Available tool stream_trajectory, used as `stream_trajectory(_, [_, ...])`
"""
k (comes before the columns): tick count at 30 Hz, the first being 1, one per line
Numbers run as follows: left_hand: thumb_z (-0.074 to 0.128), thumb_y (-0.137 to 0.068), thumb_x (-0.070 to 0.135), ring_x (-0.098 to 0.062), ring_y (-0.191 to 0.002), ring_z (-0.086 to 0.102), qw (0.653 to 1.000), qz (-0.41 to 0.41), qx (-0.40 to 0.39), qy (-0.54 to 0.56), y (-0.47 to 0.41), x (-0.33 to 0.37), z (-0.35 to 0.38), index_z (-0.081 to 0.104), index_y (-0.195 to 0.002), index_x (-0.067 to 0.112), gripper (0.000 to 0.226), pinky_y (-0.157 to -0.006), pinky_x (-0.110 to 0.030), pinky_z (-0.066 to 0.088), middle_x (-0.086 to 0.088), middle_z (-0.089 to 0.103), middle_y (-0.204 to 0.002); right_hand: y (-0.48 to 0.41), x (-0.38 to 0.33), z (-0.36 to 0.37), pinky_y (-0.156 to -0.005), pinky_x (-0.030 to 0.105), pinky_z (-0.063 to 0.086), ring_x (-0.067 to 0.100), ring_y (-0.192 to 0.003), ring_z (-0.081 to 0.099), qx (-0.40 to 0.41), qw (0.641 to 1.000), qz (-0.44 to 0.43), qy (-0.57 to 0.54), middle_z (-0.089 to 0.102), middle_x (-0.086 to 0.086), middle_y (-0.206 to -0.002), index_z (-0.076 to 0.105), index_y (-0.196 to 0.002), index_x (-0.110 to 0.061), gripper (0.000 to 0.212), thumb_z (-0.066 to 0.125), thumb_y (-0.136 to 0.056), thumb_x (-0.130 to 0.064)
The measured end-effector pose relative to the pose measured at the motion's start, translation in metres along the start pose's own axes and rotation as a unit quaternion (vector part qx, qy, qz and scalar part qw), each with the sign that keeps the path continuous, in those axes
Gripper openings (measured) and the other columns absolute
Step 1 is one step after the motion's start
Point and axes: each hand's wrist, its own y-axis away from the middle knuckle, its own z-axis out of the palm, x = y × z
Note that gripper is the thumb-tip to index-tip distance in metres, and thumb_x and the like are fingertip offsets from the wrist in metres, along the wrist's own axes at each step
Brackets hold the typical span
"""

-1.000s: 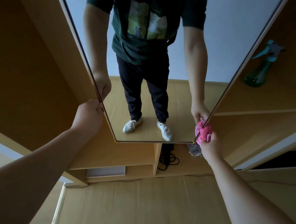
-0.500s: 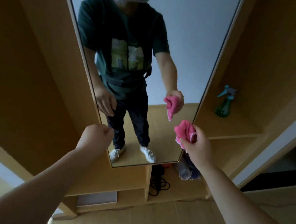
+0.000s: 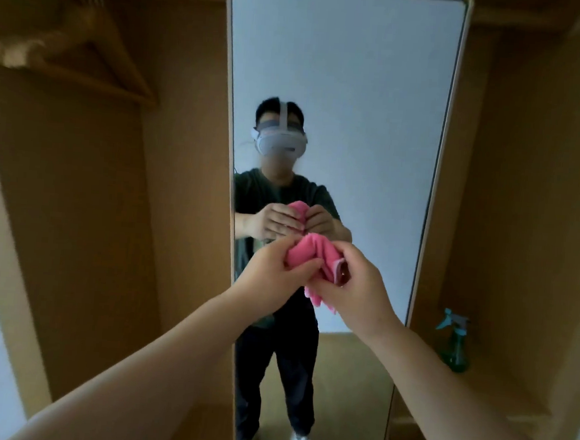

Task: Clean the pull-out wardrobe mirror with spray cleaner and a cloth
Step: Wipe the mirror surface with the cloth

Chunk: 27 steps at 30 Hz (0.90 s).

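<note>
The tall pull-out mirror (image 3: 376, 88) stands upright straight ahead, framed in light wood, and reflects a person holding a cloth. A crumpled pink cloth (image 3: 308, 252) is held in front of the mirror's middle by both hands. My left hand (image 3: 274, 270) grips its left side with curled fingers. My right hand (image 3: 352, 286) grips its right side, and a corner of the cloth hangs below it. The green spray bottle (image 3: 455, 344) with a teal trigger stands on a wardrobe shelf to the right of the mirror, apart from both hands.
Wooden hangers (image 3: 71, 43) hang at the upper left inside the wardrobe. Wardrobe side panels (image 3: 77, 205) flank the mirror on both sides. The shelf (image 3: 496, 395) under the bottle lies at the lower right.
The view rose from the mirror's bottom edge to its middle. My left hand left the mirror's edge and came over to take the cloth together with my right hand.
</note>
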Motion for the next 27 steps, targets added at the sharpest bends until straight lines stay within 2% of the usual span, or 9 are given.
stream_trajectory(2, [0.066, -0.089, 0.026, -0.021, -0.065, 0.065, 1.0, 0.012, 0.011, 0.019, -0.011, 0.011, -0.016, 0.065, -0.097, 0.019, 0.011, -0.063, -0.031, 0.057, -0.004, 0.071, -0.077, -0.017, -0.019, -0.004, -0.053, 0.032, 0.052, 0.029, -0.059, 0.064, -0.002, 1.0, -0.022, -0.017, 0.068, 0.014, -0.071, 0.063, -0.098, -0.015, 0.024, 0.076, -0.079, -0.01])
stream_trajectory(4, [0.063, -0.088, 0.027, -0.035, -0.072, 0.07, 0.999, 0.028, 0.022, 0.018, -0.02, 0.022, -0.032, 0.065, -0.096, 0.019, 0.011, -0.069, -0.051, 0.059, -0.01, 0.072, -0.078, -0.033, -0.033, -0.008, -0.054, 0.026, 0.051, 0.027, -0.062, 0.065, 0.012, 0.998, -0.05, -0.018, 0.068, 0.011, -0.074, 0.066, -0.097, -0.017, 0.023, 0.077, -0.078, -0.013])
stream_trajectory(5, [0.061, -0.089, 0.025, -0.035, -0.073, 0.07, 0.999, 0.037, 0.036, 0.015, -0.025, 0.027, -0.04, 0.065, -0.095, 0.019, 0.009, -0.07, -0.053, 0.058, -0.012, 0.072, -0.08, -0.042, -0.039, -0.01, -0.057, 0.023, 0.05, 0.022, -0.065, 0.065, 0.023, 0.997, -0.071, -0.008, 0.069, 0.006, -0.077, 0.067, -0.097, -0.019, 0.023, 0.078, -0.077, -0.019])
stream_trajectory(8, [0.06, -0.091, 0.017, -0.02, -0.079, 0.071, 0.993, 0.07, 0.097, 0.003, -0.044, 0.047, -0.064, 0.068, -0.093, 0.022, 0.009, -0.072, -0.04, 0.061, -0.004, 0.071, -0.091, -0.074, -0.056, -0.017, -0.068, 0.015, 0.047, 0.006, -0.079, 0.065, 0.047, 0.993, -0.111, 0.011, 0.069, -0.013, -0.088, 0.067, -0.096, -0.031, 0.02, 0.074, -0.08, -0.023])
stream_trajectory(11, [0.059, -0.091, 0.017, -0.016, -0.074, 0.071, 0.982, 0.081, 0.168, -0.006, -0.063, 0.072, -0.091, 0.065, -0.093, 0.022, 0.008, -0.067, -0.034, 0.061, 0.001, 0.071, -0.086, -0.108, -0.076, -0.023, -0.069, 0.008, 0.044, -0.003, -0.078, 0.063, 0.083, 0.986, -0.142, 0.038, 0.068, -0.016, -0.085, 0.064, -0.092, -0.035, 0.025, 0.073, -0.083, -0.013])
stream_trajectory(14, [0.055, -0.093, 0.018, -0.014, -0.07, 0.068, 0.96, 0.091, 0.263, -0.03, -0.087, 0.097, -0.12, 0.06, -0.094, 0.018, 0.005, -0.062, -0.029, 0.06, 0.0, 0.068, -0.082, -0.137, -0.094, -0.028, -0.075, 0.016, 0.051, -0.001, -0.081, 0.065, 0.111, 0.981, -0.146, 0.066, 0.07, -0.01, -0.089, 0.067, -0.103, -0.022, 0.017, 0.07, -0.086, -0.022])
stream_trajectory(17, [0.053, -0.093, 0.015, -0.018, -0.07, 0.068, 0.937, 0.087, 0.336, -0.03, -0.112, 0.119, -0.156, 0.054, -0.095, 0.017, 0.003, -0.06, -0.032, 0.06, -0.004, 0.065, -0.084, -0.158, -0.105, -0.033, -0.084, 0.032, 0.055, 0.003, -0.085, 0.067, 0.128, 0.972, -0.173, 0.092, 0.071, -0.011, -0.09, 0.067, -0.104, -0.023, 0.016, 0.064, -0.09, -0.029])
stream_trajectory(23, [0.053, -0.091, 0.02, -0.024, -0.083, 0.065, 0.895, 0.015, 0.438, -0.084, -0.163, 0.128, -0.215, 0.053, -0.108, 0.01, 0.02, -0.075, -0.04, 0.059, -0.006, 0.062, -0.096, -0.177, -0.105, -0.046, -0.08, 0.034, 0.056, 0.008, -0.081, 0.068, 0.152, 0.959, -0.208, 0.114, 0.071, -0.01, -0.085, 0.067, -0.097, -0.025, 0.009, 0.061, -0.091, -0.028])
stream_trajectory(27, [0.051, -0.094, 0.017, -0.014, -0.067, 0.054, 0.888, -0.016, 0.433, -0.153, -0.186, 0.127, -0.215, 0.056, -0.095, 0.012, 0.007, -0.054, -0.024, 0.043, -0.008, 0.061, -0.097, -0.183, -0.098, -0.058, -0.075, 0.034, 0.057, 0.008, -0.073, 0.069, 0.162, 0.958, -0.207, 0.116, 0.072, -0.006, -0.08, 0.067, -0.096, -0.023, 0.01, 0.058, -0.092, -0.027])
